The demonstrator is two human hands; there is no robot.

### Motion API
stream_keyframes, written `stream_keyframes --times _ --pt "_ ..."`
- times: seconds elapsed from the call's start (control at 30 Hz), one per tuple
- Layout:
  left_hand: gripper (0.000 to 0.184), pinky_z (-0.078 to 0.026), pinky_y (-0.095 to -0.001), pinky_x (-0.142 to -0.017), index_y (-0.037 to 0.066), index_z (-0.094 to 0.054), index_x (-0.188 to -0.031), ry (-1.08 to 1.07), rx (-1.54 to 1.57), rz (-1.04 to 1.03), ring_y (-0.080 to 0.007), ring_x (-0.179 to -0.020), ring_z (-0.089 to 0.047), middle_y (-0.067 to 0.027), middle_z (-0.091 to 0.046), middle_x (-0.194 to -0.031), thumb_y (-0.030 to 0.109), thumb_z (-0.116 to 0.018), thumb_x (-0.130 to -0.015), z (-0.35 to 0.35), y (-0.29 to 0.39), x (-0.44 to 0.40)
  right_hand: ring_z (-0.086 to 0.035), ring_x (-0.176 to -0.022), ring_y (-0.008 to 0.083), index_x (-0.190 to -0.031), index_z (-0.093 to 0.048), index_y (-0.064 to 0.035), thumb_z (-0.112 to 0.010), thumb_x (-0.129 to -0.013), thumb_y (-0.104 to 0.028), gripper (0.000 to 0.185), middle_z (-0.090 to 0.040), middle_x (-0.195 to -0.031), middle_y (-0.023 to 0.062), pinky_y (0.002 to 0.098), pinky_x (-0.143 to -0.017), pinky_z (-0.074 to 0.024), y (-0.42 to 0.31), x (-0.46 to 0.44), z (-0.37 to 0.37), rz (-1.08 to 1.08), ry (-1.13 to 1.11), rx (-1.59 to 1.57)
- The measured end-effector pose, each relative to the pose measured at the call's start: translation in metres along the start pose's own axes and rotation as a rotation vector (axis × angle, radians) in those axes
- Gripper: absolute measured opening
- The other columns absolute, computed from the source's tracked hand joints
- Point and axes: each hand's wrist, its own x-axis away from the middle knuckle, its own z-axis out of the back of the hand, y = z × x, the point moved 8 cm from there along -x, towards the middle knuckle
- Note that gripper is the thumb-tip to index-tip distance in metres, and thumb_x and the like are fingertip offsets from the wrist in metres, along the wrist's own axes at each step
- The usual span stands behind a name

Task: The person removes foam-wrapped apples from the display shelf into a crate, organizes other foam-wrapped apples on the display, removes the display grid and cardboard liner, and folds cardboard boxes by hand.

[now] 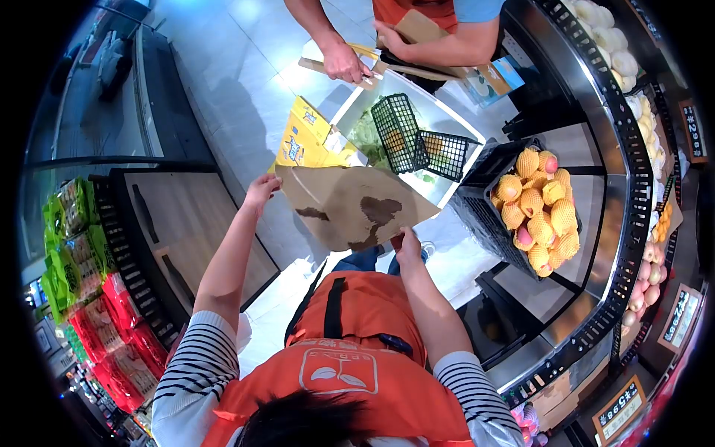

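A brown cardboard sheet (pixel 328 201) with dark, wet-looking stains is stretched out in front of my apron. My left hand (pixel 262 190) grips its left edge, and my right hand (pixel 407 246) holds its lower right edge, the fingers partly hidden. Yellow printed cardboard (pixel 309 138) adjoins the brown sheet at the upper left; whether they are one piece I cannot tell. Just beyond is a white box (pixel 465 134), partly covered by the sheet. Inside it are leafy greens (pixel 365 138) and two black mesh baskets (pixel 401 130).
Across the box, a co-worker's hand (pixel 346 63) is at its far edge; their other arm holds brown cardboard (pixel 418 28). A black crate (pixel 477 212) of fruit in yellow foam nets (pixel 532 208) stands right, against a curved produce display (pixel 596 283). Packaged goods (pixel 97 298) fill the left shelf.
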Motion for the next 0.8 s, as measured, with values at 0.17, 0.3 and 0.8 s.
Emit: stream_keyframes --times 0.17,0.3,0.8 --pt "0.021 -0.039 -0.0254 -0.074 0.016 -0.062 -0.1 -0.051 -0.034 0.002 -0.0086 -0.088 -0.058 0.004 -0.062 -0.09 0.027 -0.062 -0.082 -0.035 0.033 -0.043 -0.062 -0.069 0.0206 -0.084 -0.057 -0.0098 -0.054 -0.077 -0.014 0.009 -0.062 -0.075 0.0055 0.0337 -0.059 -0.049 0.001 -0.032 0.01 -0.171 0.083 0.043" --pt "0.023 -0.039 -0.0267 -0.066 0.011 -0.061 -0.099 -0.044 -0.067 -0.017 -0.0105 -0.081 -0.06 0.0018 -0.062 -0.086 0.023 -0.063 -0.08 -0.064 0.057 -0.075 -0.062 -0.066 0.0219 -0.089 -0.055 -0.0083 -0.053 -0.077 -0.013 0.013 -0.062 -0.075 0.0063 0.0346 -0.057 -0.0492 -0.011 -0.062 0.015 -0.091 0.172 -0.03" --pt "0.07 -0.035 -0.0366 -0.093 0.013 -0.04 -0.134 -0.201 -0.177 -0.097 -0.0174 -0.105 -0.052 -0.0023 -0.052 -0.124 0.064 -0.028 -0.088 -0.095 0.057 -0.05 -0.051 -0.11 0.029 -0.113 -0.046 -0.0177 -0.048 -0.087 -0.033 0.03 -0.055 -0.118 0.0123 0.0525 -0.099 -0.0246 -0.106 -0.059 -0.105 -0.098 -0.148 -0.167"
